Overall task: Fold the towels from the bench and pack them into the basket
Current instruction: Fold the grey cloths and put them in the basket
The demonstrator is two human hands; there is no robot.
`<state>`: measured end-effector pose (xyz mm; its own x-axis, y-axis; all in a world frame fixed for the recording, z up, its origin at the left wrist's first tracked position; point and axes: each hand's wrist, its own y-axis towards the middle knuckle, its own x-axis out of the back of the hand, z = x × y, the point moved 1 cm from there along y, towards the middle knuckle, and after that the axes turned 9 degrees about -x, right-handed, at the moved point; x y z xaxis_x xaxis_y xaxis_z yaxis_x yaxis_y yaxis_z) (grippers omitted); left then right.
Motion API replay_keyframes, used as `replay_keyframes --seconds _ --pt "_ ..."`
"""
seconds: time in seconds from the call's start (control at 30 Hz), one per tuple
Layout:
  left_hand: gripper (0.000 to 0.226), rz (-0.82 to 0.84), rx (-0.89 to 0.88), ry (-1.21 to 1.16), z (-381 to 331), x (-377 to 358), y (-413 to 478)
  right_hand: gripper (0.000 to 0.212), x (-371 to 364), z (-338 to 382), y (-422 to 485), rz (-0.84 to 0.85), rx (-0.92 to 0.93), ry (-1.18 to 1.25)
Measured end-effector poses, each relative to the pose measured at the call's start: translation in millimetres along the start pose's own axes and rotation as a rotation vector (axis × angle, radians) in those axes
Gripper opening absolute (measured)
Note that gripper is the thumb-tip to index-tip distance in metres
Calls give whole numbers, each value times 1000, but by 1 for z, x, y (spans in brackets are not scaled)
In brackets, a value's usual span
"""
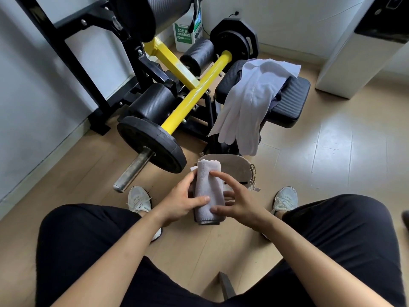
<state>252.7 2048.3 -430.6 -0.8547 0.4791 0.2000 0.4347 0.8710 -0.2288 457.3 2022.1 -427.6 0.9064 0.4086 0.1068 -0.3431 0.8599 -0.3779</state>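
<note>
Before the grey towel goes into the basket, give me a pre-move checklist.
1. Grey towel folded compact: ok.
2. Left hand grips it, thumb across the front: ok.
3. Right hand grip: cannot tell, its fingers only touch the towel.
4. Basket on the floor just beyond the towel, mouth open: ok.
5. Room inside the basket: cannot tell, towel and hands hide it.
6. Bench emptied: not ok, a white towel hangs on it unfolded.
</note>
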Motion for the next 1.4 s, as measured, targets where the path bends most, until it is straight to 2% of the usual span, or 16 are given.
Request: replay_keyframes --seconds 0.13,0.27,0.43,0.67,0.8,0.87,1.0,1.1,1.2,1.3,1.4 --pt "76 66 55 -113 8 -2 9 87 11 -3 7 129 -69 124" --pt "67 131 114 -156 19 -6 31 88 26 -16 28 165 -170 124" --pt "102 -4 117 -58 50 -13 77 90 45 -39 76 89 -213 49" --pt "81 -103 213 -96 122 -17 137 98 63 -98 158 107 -356 -84" --pt "78 -160 285 -109 165 -14 169 107 67 -134 212 73 -338 -251" --pt "78 -186 291 -82 184 -14 179 107 67 -148 237 86 -324 -303" --pt "71 -307 271 -22 209 -20 179 104 68 -179 270 73 -317 -231" --pt "67 -428 258 120 223 -26 161 106 65 -203 281 53 -322 -333" --pt "69 -464 250 231 236 -33 151 106 57 -220 286 49 -341 -386" --pt "75 -439 270 154 244 -38 153 105 48 -227 292 43 -353 -399" --pt "81 -427 258 82 247 -41 158 104 43 -233 301 48 -357 -515"
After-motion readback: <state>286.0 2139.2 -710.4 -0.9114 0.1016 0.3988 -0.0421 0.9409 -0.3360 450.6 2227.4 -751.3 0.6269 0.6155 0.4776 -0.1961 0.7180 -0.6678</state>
